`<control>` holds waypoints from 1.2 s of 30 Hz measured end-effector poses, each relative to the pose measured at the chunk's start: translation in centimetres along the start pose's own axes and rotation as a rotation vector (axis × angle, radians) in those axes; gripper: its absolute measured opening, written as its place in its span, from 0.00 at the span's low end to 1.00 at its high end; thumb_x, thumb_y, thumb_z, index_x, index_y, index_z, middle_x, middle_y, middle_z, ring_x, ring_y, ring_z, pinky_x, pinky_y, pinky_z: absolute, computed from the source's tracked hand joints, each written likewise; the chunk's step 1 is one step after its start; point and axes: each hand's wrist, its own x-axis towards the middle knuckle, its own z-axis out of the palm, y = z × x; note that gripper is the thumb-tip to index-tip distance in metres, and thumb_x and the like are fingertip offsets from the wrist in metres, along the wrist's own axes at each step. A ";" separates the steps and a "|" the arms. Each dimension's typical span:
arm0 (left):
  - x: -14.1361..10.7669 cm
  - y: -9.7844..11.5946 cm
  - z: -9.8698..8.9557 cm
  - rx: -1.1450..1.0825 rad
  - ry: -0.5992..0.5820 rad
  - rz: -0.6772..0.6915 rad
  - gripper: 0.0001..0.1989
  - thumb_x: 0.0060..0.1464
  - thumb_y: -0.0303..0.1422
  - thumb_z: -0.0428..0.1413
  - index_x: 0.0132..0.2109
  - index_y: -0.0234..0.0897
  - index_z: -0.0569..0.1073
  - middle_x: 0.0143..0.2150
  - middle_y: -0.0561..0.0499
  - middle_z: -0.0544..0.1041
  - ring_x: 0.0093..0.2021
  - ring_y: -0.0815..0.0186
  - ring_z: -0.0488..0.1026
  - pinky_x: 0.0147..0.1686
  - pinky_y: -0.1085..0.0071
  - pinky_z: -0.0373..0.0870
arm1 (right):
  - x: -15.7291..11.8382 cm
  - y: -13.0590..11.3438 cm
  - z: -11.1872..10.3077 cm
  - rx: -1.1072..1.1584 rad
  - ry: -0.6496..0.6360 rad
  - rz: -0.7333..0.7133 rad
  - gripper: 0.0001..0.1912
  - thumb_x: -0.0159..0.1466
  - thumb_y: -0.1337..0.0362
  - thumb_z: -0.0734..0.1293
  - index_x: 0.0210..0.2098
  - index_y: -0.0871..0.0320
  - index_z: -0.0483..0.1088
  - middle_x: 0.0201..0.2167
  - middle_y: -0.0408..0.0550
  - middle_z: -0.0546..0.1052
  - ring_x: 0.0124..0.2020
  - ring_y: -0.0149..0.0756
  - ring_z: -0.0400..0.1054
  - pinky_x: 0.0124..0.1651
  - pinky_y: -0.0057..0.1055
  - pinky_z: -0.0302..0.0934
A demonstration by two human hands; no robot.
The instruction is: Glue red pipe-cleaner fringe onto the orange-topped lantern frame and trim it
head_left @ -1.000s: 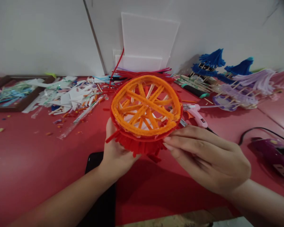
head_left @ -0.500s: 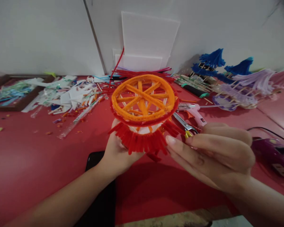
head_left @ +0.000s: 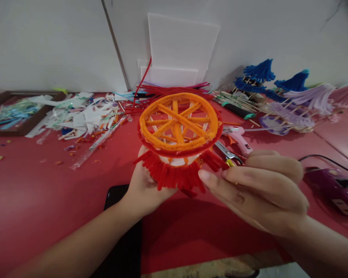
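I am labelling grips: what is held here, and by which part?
The left hand holds the orange-topped craft piece by its lower part, under the red fringe; the right hand is at the fringe's right side, grip unclear.

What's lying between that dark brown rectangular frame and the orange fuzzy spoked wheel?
In the head view, a heap of mostly white scraps and a long clear plastic wrapper lie on the red table between the frame and wheel.

No txt, nos. or logos — none legible.
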 end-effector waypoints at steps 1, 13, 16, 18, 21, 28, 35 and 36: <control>0.0 0.0 0.0 -0.004 -0.003 -0.007 0.13 0.35 0.25 0.68 0.30 0.41 0.73 0.24 0.54 0.77 0.47 0.55 0.76 0.52 0.59 0.71 | -0.1 0.0 -0.1 -0.006 -0.009 -0.014 0.16 0.48 0.74 0.76 0.35 0.55 0.74 0.31 0.39 0.66 0.32 0.27 0.59 0.29 0.32 0.58; -0.3 -0.1 0.0 -0.113 -0.037 -0.028 0.17 0.32 0.25 0.69 0.33 0.43 0.77 0.26 0.56 0.79 0.47 0.58 0.77 0.49 0.65 0.74 | 0.9 0.4 -0.4 -0.029 -0.023 -0.058 0.12 0.52 0.73 0.73 0.33 0.51 0.75 0.30 0.41 0.64 0.28 0.29 0.57 0.29 0.32 0.57; -0.3 -0.1 0.0 -0.111 -0.032 -0.043 0.16 0.30 0.24 0.70 0.31 0.41 0.77 0.24 0.56 0.78 0.47 0.56 0.77 0.49 0.63 0.74 | 1.3 0.3 -0.2 -0.056 0.025 -0.068 0.09 0.53 0.70 0.74 0.29 0.48 0.75 0.28 0.40 0.63 0.27 0.29 0.54 0.29 0.32 0.55; -0.2 0.0 0.0 -0.107 -0.024 -0.055 0.16 0.29 0.23 0.70 0.30 0.40 0.77 0.24 0.55 0.77 0.46 0.55 0.77 0.48 0.62 0.74 | 1.4 0.3 0.1 -0.065 0.068 -0.047 0.07 0.53 0.68 0.74 0.27 0.48 0.74 0.27 0.40 0.62 0.26 0.28 0.53 0.30 0.33 0.54; -0.1 0.1 0.0 -0.091 -0.025 -0.064 0.15 0.29 0.23 0.70 0.27 0.38 0.76 0.22 0.55 0.76 0.44 0.55 0.78 0.47 0.62 0.75 | 1.3 0.2 0.3 -0.058 0.088 -0.025 0.06 0.54 0.67 0.73 0.27 0.48 0.74 0.25 0.39 0.61 0.23 0.26 0.50 0.29 0.33 0.52; -0.4 -0.4 -0.2 -0.132 -0.006 -0.114 0.18 0.30 0.22 0.69 0.32 0.40 0.77 0.31 0.54 0.80 0.40 0.60 0.78 0.46 0.66 0.75 | 0.9 0.3 0.3 -0.031 0.042 0.022 0.07 0.55 0.65 0.72 0.33 0.47 0.75 0.24 0.38 0.62 0.23 0.26 0.52 0.30 0.32 0.53; 0.0 -1.2 -0.5 -0.279 0.241 -0.429 0.08 0.37 0.34 0.67 0.21 0.38 0.75 0.19 0.53 0.75 0.25 0.64 0.76 0.32 0.65 0.76 | 0.3 2.5 -0.1 0.048 -0.042 0.177 0.17 0.53 0.75 0.65 0.42 0.56 0.68 0.34 0.47 0.72 0.36 0.37 0.67 0.39 0.38 0.62; 0.1 -1.1 -0.6 -0.294 0.224 -0.422 0.08 0.37 0.33 0.67 0.21 0.38 0.75 0.19 0.53 0.75 0.25 0.64 0.76 0.31 0.67 0.76 | 0.1 3.0 0.0 0.100 -0.112 0.207 0.15 0.53 0.76 0.63 0.38 0.56 0.68 0.33 0.47 0.72 0.35 0.37 0.67 0.38 0.37 0.63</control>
